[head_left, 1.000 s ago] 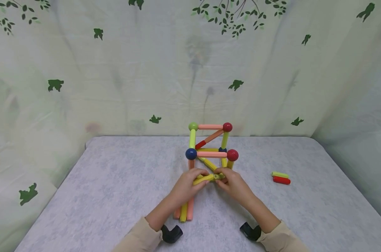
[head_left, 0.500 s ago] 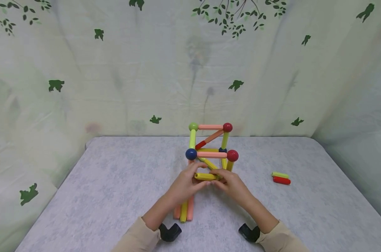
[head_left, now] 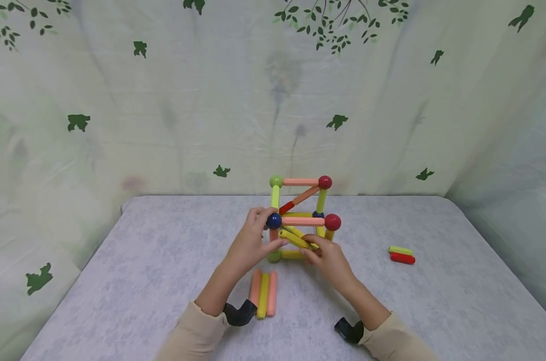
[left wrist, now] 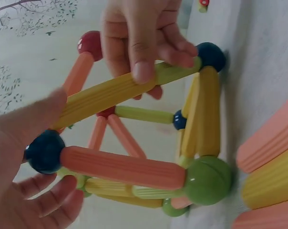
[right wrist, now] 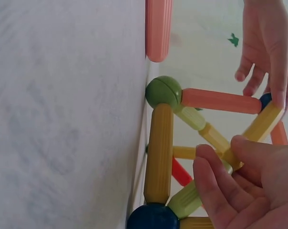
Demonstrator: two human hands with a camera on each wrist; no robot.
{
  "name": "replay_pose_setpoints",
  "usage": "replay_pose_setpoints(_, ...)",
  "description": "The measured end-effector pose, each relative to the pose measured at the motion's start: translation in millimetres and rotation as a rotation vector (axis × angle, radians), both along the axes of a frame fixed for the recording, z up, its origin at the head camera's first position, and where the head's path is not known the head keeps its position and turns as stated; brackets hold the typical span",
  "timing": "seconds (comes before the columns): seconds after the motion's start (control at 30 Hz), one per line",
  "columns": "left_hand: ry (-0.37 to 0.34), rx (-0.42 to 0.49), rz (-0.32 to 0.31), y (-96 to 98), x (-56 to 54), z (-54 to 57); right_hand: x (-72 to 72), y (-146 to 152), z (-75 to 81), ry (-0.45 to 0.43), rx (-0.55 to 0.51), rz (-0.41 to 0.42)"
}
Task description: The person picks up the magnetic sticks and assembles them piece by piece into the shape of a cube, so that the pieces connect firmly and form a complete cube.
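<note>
A frame of magnetic rods and balls stands mid-table, with pink rods (head_left: 303, 221), red balls (head_left: 333, 222) and green balls (left wrist: 208, 180). My right hand (head_left: 329, 258) pinches a yellow rod (left wrist: 103, 98) where it meets a light-green rod (left wrist: 180, 74), end to end, slanting across the front face. The light-green end meets the lower blue ball (left wrist: 212, 57). My left hand (head_left: 247, 243) is around the upper blue ball (head_left: 274, 221) at the near left corner, its thumb against the yellow rod's raised end. Whether that end touches the ball is hidden.
Two pink rods (head_left: 272, 296) and a yellow rod (head_left: 263, 296) lie side by side in front of the frame. A light-green rod (head_left: 400, 250) and a red rod (head_left: 402, 258) lie at the right. A printed cloth (head_left: 187, 125) hangs behind the table.
My left hand has left the yellow rod's side and risen to the upper blue ball. The rod, low and nearly level before, now slants up to the left in my right hand.
</note>
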State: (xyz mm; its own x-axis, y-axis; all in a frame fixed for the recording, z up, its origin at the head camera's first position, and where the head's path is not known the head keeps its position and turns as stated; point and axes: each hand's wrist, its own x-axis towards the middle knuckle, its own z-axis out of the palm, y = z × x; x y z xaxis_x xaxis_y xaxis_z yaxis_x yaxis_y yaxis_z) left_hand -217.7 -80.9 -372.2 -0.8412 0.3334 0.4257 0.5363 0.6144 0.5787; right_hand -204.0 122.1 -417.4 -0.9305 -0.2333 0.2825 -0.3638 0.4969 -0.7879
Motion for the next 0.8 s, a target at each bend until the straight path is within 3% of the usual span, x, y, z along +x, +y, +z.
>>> replay_pose_setpoints(0.17, 0.011, 0.072, 0.031, 5.4, 0.0, -5.2, -0.6, -4.5, 0.8, -0.012, -0.007, -0.061)
replay_pose_setpoints(0.4, -0.029, 0.151, 0.032, 10.2, -0.2, -9.4, -1.2, -7.9, -0.2, 0.02, 0.025, -0.107)
replay_pose_setpoints(0.7, -0.032, 0.189, 0.036, 12.3, -1.4, -15.0, 2.1, -7.3, -3.4, 0.034, 0.017, -0.088)
replay_pose_setpoints(0.8, -0.025, 0.185, 0.036, 12.6, -1.3, -15.3, 7.6, -4.7, 1.1, 0.089, 0.039, -0.065)
